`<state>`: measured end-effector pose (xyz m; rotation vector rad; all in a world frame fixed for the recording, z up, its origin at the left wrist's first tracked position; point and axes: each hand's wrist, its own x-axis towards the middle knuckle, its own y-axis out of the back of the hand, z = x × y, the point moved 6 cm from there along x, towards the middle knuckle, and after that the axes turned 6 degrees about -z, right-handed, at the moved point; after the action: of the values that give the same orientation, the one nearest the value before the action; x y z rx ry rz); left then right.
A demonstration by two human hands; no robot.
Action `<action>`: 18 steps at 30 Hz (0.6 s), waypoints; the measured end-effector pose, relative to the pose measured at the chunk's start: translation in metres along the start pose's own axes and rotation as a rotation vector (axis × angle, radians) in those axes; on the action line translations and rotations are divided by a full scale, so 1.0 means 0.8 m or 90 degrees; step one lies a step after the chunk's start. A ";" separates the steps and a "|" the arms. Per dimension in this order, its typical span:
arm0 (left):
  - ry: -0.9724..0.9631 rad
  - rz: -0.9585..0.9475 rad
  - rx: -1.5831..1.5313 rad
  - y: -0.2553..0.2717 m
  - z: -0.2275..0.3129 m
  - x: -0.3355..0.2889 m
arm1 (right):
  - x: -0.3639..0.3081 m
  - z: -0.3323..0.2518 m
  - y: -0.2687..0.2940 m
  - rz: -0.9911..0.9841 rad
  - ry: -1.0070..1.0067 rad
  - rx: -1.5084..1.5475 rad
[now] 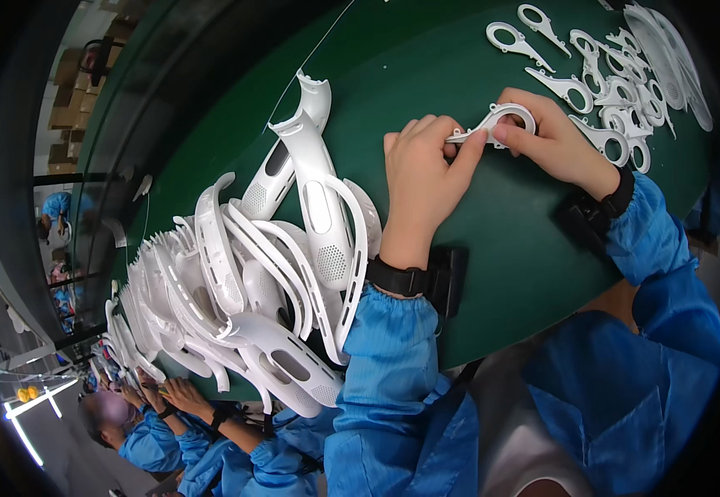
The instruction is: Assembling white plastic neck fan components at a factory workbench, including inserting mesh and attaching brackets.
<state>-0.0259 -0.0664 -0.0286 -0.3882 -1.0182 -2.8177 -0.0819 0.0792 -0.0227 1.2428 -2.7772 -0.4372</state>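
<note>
Between my two hands is a white plastic ring-shaped part with a tapered tail (511, 111), held above the green table. My left hand (430, 161) pinches its narrow tail end, thumb along the near side. The fingers of my right hand (555, 141) close on the round ring end, with the thumb at the opening. To the right of my right hand lies a loose group of similar white ring parts (617, 91). Left of my left wrist is a large heap of curved white plastic shells (236, 273), some with slots and perforated patches.
Flat white curved covers (666, 62) are stacked at the far right. The green table (426, 50) runs under everything. At lower left, co-workers in blue sleeves (273, 455) have their hands (186, 398) near the heap's end. Cardboard boxes (70, 95) stand beyond a dark frame.
</note>
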 end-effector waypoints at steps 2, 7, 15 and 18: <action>-0.035 0.021 0.037 0.003 0.005 -0.001 | 0.002 -0.002 0.001 -0.015 -0.017 -0.020; -0.001 0.008 0.007 0.002 0.004 -0.001 | 0.000 0.003 0.000 -0.005 -0.012 0.008; 0.009 0.003 -0.001 0.002 0.003 -0.001 | -0.001 0.003 0.001 -0.015 -0.004 0.018; 0.006 0.004 0.008 0.002 0.003 -0.002 | 0.000 0.007 0.000 -0.024 -0.015 -0.004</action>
<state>-0.0234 -0.0664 -0.0262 -0.3759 -1.0308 -2.8028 -0.0830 0.0806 -0.0279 1.2988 -2.7735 -0.4651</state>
